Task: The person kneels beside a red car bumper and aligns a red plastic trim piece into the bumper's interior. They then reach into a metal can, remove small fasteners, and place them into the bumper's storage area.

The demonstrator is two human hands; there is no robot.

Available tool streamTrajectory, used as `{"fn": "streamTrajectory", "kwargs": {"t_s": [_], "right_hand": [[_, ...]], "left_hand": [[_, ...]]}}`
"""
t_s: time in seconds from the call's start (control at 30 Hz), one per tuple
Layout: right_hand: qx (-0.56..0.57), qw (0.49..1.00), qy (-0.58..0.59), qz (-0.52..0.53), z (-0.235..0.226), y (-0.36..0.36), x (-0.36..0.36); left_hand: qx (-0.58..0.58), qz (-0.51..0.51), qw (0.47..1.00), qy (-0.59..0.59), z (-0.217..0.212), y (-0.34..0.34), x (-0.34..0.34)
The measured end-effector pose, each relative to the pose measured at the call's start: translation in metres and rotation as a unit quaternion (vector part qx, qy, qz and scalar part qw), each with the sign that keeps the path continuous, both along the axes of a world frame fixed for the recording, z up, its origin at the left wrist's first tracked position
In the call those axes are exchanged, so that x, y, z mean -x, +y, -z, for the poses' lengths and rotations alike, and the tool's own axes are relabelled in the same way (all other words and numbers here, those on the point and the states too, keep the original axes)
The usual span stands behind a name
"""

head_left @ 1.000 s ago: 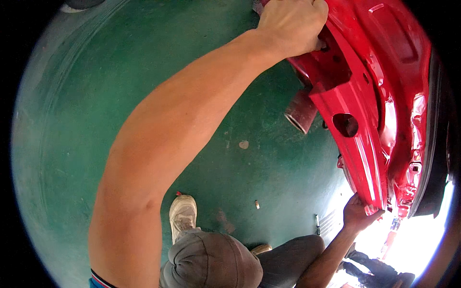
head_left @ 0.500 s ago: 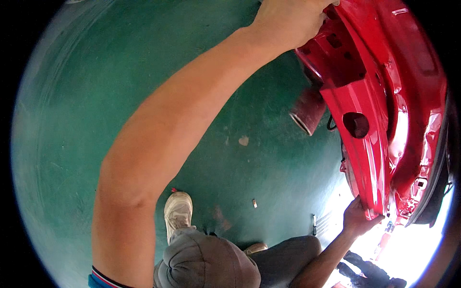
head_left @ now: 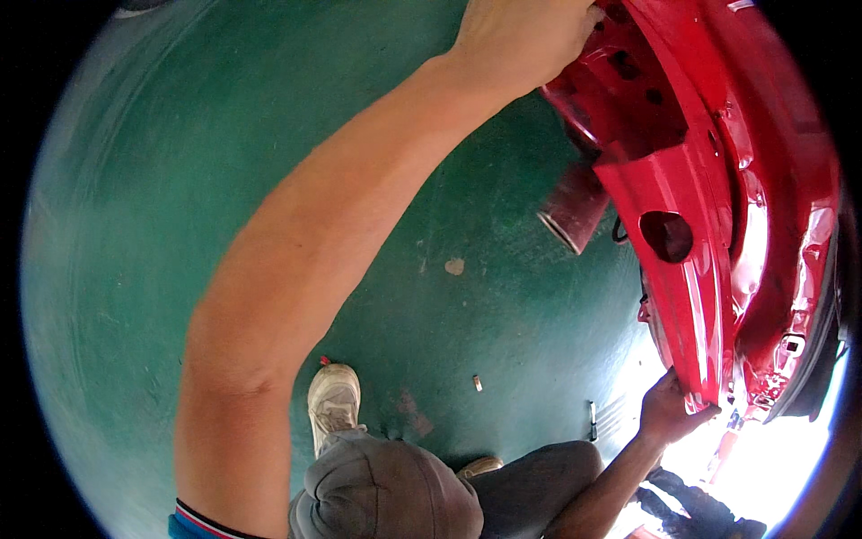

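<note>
A glossy red car body panel (head_left: 669,184) runs down the right side, with a round hole and several smaller openings in it. My left hand (head_left: 530,40) is closed at its upper end, at the top of the view; most of the fingers are hidden or cut off. At the lower end, my right hand (head_left: 663,410) grips the edge, thumb or finger stretched along the underside. The panel lies close against the red car body (head_left: 790,162), and I cannot tell whether it is fastened there.
A dull reddish tube (head_left: 575,208) sticks out beside the panel. The green floor (head_left: 395,323) carries a small stub (head_left: 478,384), a pen-like stick (head_left: 593,420) and a pale spot. My grey-trousered knees (head_left: 386,485) and pale shoe (head_left: 333,409) are below. Dark cloth (head_left: 696,508) lies lower right.
My left hand has shifted slightly left and down at the panel's upper end. My right hand keeps its grip, almost unmoved, and the panel has barely shifted.
</note>
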State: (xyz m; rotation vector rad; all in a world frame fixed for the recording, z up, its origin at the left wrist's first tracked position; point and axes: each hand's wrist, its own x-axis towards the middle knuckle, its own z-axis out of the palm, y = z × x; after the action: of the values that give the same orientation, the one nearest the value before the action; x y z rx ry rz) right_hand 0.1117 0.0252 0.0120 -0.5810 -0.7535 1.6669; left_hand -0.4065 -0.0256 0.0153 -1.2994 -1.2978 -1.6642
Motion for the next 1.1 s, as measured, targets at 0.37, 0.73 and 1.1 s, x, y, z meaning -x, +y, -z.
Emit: {"fn": "streamTrajectory", "kwargs": {"t_s": [0.37,0.73,1.1], "right_hand": [[0.044,0.998,0.004,0.049,-0.005,0.003,-0.002],[0.059,0.998,0.020,0.011,-0.007,0.003,-0.008],[0.022,0.999,0.045,-0.006,-0.004,-0.005,-0.004]], "left_hand": [[0.032,0.015,0.998,-0.047,0.007,-0.001,-0.004],[0.030,-0.036,0.997,-0.062,0.000,-0.006,-0.024],[0.180,-0.123,0.966,0.137,-0.025,-0.003,-0.019]]}}
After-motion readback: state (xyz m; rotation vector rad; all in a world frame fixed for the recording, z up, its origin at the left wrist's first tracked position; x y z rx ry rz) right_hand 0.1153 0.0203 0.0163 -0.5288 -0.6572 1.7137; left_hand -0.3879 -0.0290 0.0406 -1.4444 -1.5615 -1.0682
